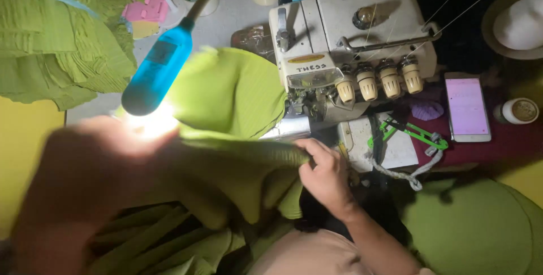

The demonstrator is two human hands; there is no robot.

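My right hand [323, 174] pinches the edge of a green pleated fabric piece [235, 97] just in front of the white overlock sewing machine [350, 54]. My left hand [85, 179] is raised close to the camera, large and blurred, holding the other end of the same fabric, which stretches between both hands. The cloth drapes over the machine's bed at the left of the needle area and hangs down toward my lap.
A blue gooseneck lamp [155, 71] shines brightly just above my left hand. A pile of green pleated fabric [56, 37] lies at the back left. At the right are a phone [467, 108], green-handled scissors [410, 133], a small jar [520, 111] and a white hat [517, 20].
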